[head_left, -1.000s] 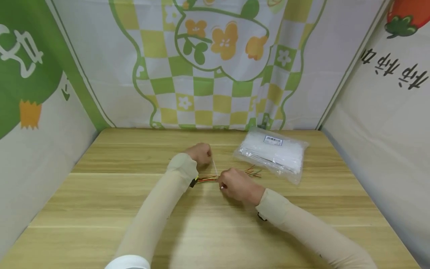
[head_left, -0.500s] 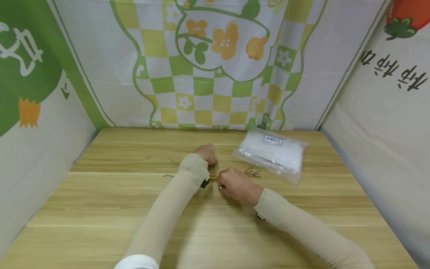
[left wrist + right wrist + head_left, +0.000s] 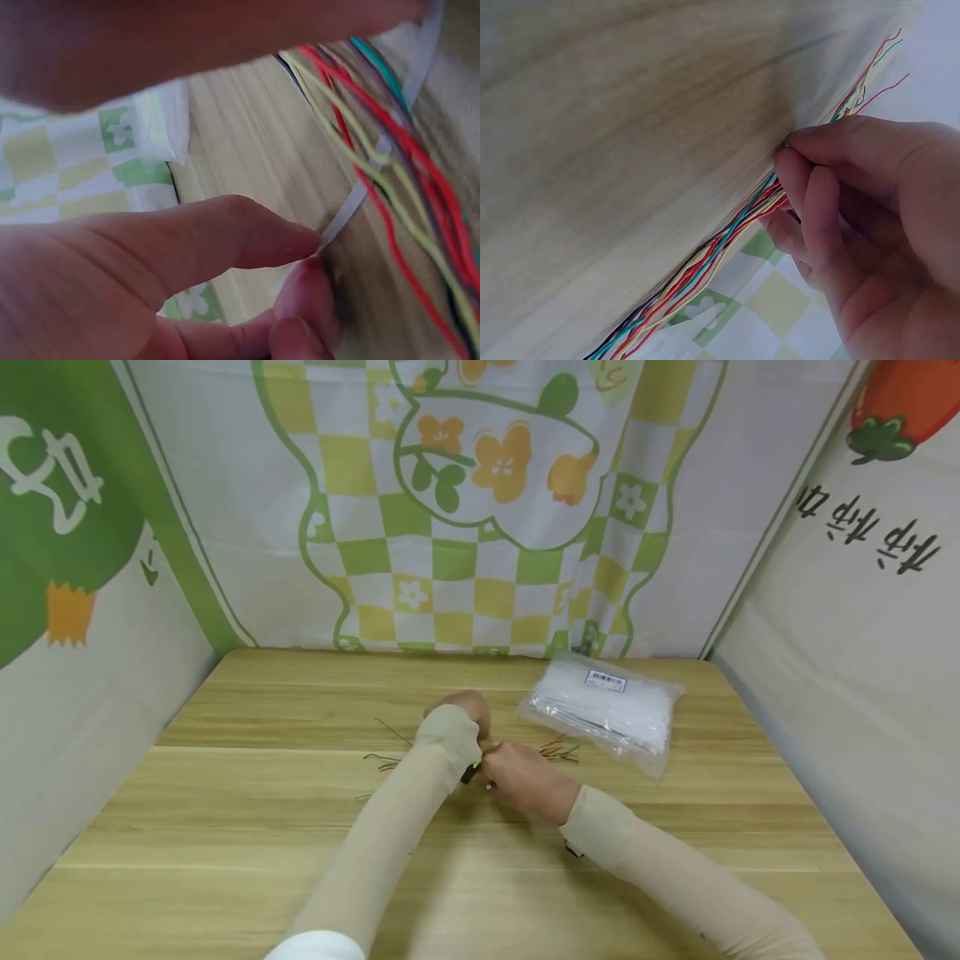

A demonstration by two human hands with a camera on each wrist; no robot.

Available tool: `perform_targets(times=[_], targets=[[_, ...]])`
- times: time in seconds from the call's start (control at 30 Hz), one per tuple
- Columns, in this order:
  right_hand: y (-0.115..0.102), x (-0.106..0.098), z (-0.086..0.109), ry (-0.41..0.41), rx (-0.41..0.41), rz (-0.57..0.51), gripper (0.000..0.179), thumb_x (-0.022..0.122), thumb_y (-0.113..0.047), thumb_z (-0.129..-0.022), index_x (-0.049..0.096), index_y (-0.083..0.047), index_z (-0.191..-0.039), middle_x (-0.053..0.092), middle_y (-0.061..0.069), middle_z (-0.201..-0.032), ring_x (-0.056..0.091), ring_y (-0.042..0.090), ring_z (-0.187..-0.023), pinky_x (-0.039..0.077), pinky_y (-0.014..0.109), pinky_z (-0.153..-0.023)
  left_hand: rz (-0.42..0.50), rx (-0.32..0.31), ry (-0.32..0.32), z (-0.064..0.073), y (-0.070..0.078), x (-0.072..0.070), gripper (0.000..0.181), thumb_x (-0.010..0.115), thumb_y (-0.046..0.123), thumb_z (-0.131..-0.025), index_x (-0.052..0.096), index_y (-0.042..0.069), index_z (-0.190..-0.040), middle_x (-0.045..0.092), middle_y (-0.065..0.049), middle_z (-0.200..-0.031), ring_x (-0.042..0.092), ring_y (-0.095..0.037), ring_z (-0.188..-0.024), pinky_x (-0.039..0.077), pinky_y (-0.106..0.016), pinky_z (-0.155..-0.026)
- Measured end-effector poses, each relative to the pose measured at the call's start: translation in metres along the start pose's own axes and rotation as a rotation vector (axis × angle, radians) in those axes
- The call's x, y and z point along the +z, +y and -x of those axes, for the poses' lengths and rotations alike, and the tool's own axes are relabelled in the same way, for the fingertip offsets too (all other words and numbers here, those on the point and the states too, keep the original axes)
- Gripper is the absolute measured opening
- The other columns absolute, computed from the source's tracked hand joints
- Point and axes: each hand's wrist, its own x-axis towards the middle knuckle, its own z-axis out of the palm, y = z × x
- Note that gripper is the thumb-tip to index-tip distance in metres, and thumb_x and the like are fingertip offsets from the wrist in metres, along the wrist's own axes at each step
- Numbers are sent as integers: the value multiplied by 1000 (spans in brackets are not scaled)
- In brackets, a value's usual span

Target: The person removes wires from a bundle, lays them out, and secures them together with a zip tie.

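A bundle of thin red, yellow, green and dark wires (image 3: 720, 251) lies along the table, its loose ends spreading out beyond both hands. Across these wires, in the left wrist view, runs a narrow white cable tie (image 3: 351, 213). My left hand (image 3: 462, 710), on the far side of the bundle, pinches one end of it between thumb and fingers. My right hand (image 3: 525, 779) is close against the bundle from the near side, thumb and index fingertip together. A small white end of the tie shows below its fingers; the fingers hide the grip itself.
A clear plastic bag (image 3: 607, 706) full of white strips with a barcode label lies at the back right of the wooden table (image 3: 225, 827). Printed curtains (image 3: 457, 560) hang behind the table and along both sides.
My left hand has moved to the right, closer to the right hand, and its sleeve now uncovers the left wire ends. The right hand has barely moved; the camera view has shifted slightly.
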Motion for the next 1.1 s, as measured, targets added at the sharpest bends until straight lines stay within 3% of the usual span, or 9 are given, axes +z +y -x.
perform_targets(times=[0.17, 0.27, 0.37, 0.47, 0.57, 0.7, 0.87, 1.0, 1.1], targets=[[1, 2, 1, -3, -18, 3, 27, 75, 4, -80, 67, -15, -63, 67, -4, -70, 61, 12, -61, 50, 28, -55, 48, 74, -5, 69, 10, -15, 32, 56, 4, -82, 43, 16, -56, 43, -2, -64, 35, -17, -59, 29, -28, -53], [2, 2, 2, -8, -24, -18, 24, 75, 4, -80, 69, -14, -66, 68, -4, -72, 61, 11, -62, 51, 28, -56, 108, 126, 28, 82, 5, -15, 36, 56, 4, -83, 41, 17, -53, 39, 2, -56, 31, -13, -53, 28, -25, -50], [3, 0, 5, -17, -36, -56, 23, 74, 5, -82, 69, -12, -67, 67, -3, -71, 53, 7, -60, 48, 26, -56, 233, 219, 41, 85, -2, -14, 39, 56, 3, -89, 43, 15, -55, 42, 2, -54, 30, -11, -51, 30, -25, -52], [4, -3, 10, -22, -44, -86, 24, 73, 1, -87, 69, -12, -68, 63, -4, -70, 46, 3, -60, 45, 22, -57, 376, 330, 52, 87, -7, -10, 31, 61, -2, -95, 58, 5, -65, 61, -4, -65, 50, -11, -54, 44, -22, -57], [3, -5, 16, -19, -50, -73, 29, 72, -7, -94, 66, -15, -67, 60, -6, -68, 44, 1, -60, 44, 20, -58, 457, 401, 78, 87, -9, -5, 11, 69, -5, -94, 70, -2, -83, 75, -13, -84, 71, -17, -70, 55, -24, -66], [1, -9, 24, 28, -45, -61, 28, 72, -11, -96, 66, -17, -69, 63, -7, -73, 53, 3, -65, 48, 21, -63, 383, 427, 169, 89, -9, 1, 3, 74, -3, -91, 77, -1, -92, 80, -15, -90, 75, -21, -79, 55, -26, -71], [5, -18, 29, 184, -37, -96, 9, 76, -6, -94, 77, -13, -89, 74, -4, -89, 70, 9, -81, 58, 25, -73, 211, 441, 339, 89, -8, 4, 11, 73, -3, -89, 79, 4, -95, 78, -9, -94, 69, -20, -85, 56, -34, -80], [12, -26, 22, 296, -58, -96, 7, 79, -6, -94, 81, -8, -100, 73, 1, -87, 68, 11, -76, 56, 23, -71, 165, 444, 413, 88, -8, 8, 11, 69, -3, -90, 73, 4, -82, 66, -3, -73, 55, -15, -68, 48, -30, -67], [17, -29, 14, 321, -54, -82, 12, 77, -6, -95, 82, -6, -106, 70, 1, -83, 59, 9, -71, 49, 20, -65, 167, 467, 444, 89, -7, 13, 18, 74, 1, -90, 69, 7, -74, 59, 1, -65, 49, -12, -62, 44, -27, -63]])
